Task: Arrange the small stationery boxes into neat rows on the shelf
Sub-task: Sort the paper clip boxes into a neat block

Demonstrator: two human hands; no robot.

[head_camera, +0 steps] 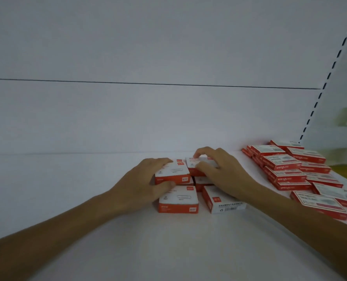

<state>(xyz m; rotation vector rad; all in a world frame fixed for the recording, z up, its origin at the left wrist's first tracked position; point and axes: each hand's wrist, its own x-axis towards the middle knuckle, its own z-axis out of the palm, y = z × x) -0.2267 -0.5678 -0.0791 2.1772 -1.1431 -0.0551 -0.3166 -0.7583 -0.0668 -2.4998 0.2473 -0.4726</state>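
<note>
Shelf (87, 199): white, flat, wide bare run from 7 to 9 o'clock. Judged roomy enough for rows, with the back edge usable as a straight guide.
Centre cluster (197, 180): just below mid-view, toward 5 o'clock. Red-and-white boxes in two short stacks with two singles in front, edges not yet flush.
Left hand (140, 183): wrapped round the left top box (172, 173), thumb on the near red face, fingers curled over the far left corner.
Right hand (219, 175): pinching the right top box (201, 162), thumb on the near edge, fingertips arched over the far side.
Step in hand (judgement): squaring the two top boxes against each other.
Method: press inward with both hands, keep long sides parallel to the back edge, line the red faces toward 6 o'clock, and hold light so the boxes beneath do not skid.
Front-left box (178, 199): flat at 6 o'clock of the left stack, roughly square to the shelf.
Front-right box (223, 201): barcode side up, skewed toward 5 o'clock, partly under the right wrist. Needs turning.
Back panel (168, 118): plain white with one dark seam across.
Right pile (294, 171): at 3 to 4 o'clock, many similar boxes in loose overlapping layers, well apart from the cluster but close along the right forearm. Judged a snag risk on any sideways sweep.
Slotted upright (328, 77): dashed slots rising toward 1 o'clock, clear of the work.
Beyond the upright: blurred greenish patch, not identifiable.
</note>
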